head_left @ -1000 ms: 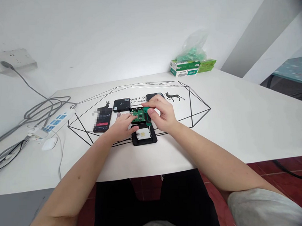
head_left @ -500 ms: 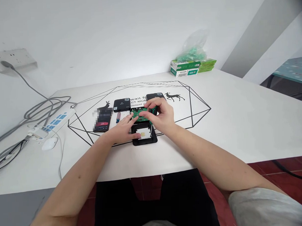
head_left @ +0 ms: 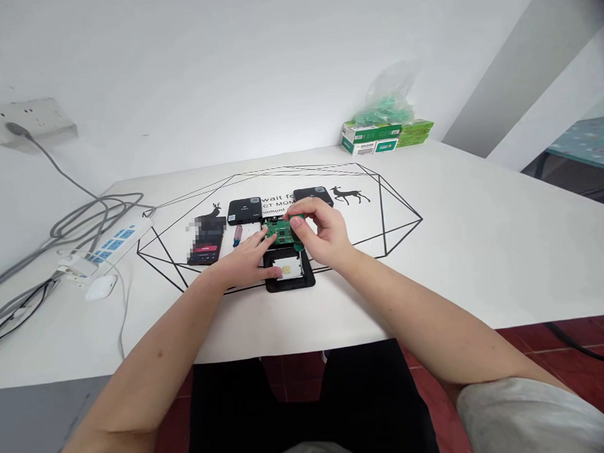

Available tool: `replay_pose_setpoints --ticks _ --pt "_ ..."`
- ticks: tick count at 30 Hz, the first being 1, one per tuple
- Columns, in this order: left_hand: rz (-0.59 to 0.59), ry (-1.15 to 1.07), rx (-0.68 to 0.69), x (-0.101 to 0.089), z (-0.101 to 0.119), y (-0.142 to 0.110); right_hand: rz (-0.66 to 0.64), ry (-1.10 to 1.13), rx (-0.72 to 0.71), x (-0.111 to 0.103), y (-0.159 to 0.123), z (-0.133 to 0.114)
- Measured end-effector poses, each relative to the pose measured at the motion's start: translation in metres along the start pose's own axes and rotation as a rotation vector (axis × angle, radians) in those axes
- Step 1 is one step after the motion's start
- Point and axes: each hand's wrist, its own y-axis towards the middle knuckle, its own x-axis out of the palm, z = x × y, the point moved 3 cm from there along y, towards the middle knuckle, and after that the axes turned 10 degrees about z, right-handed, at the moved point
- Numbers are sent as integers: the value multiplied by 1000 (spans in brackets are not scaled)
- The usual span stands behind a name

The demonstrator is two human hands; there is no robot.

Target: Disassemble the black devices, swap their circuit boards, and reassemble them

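Observation:
My left hand [head_left: 244, 261] rests with fingers stretched out on the left edge of a green circuit board [head_left: 279, 233]. Its thumb reaches down onto an open black case [head_left: 290, 284] with a white panel [head_left: 292, 263] inside, just below the board. From the right, my right hand [head_left: 323, 231] bends over the board, thumb and index finger closed on a small green piece [head_left: 298, 243]. The fingers cover most of that piece, so its kind cannot be made out. Two closed black boxes, one at left [head_left: 244, 210] and one at right [head_left: 313, 194], lie behind the board.
A small screwdriver [head_left: 237, 235] and a phone [head_left: 206, 243] lie left of my hands. Farther left are a power strip [head_left: 113, 241], coiled cables [head_left: 118, 202] and a white earbud case [head_left: 101, 287]. Green boxes [head_left: 372, 138] carry a plastic bag [head_left: 389, 102] at the back right.
My right hand has turned slightly, and the green piece in its fingers has tilted and dropped toward the board's lower right corner. My left hand stays in place.

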Motion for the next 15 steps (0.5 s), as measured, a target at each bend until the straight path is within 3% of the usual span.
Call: replay_pose_setpoints --ticks 4,8,10,15 --pt "6 -12 25 1 0 1 78 -60 -128 4 2 -3" --pt "0 -3 42 1 2 2 23 -61 -125 5 -2 -3" --pt "-16 3 26 0 3 2 -19 2 -74 5 -3 -2" --pt "-28 1 9 -1 2 1 -152 177 215 2 -1 4"
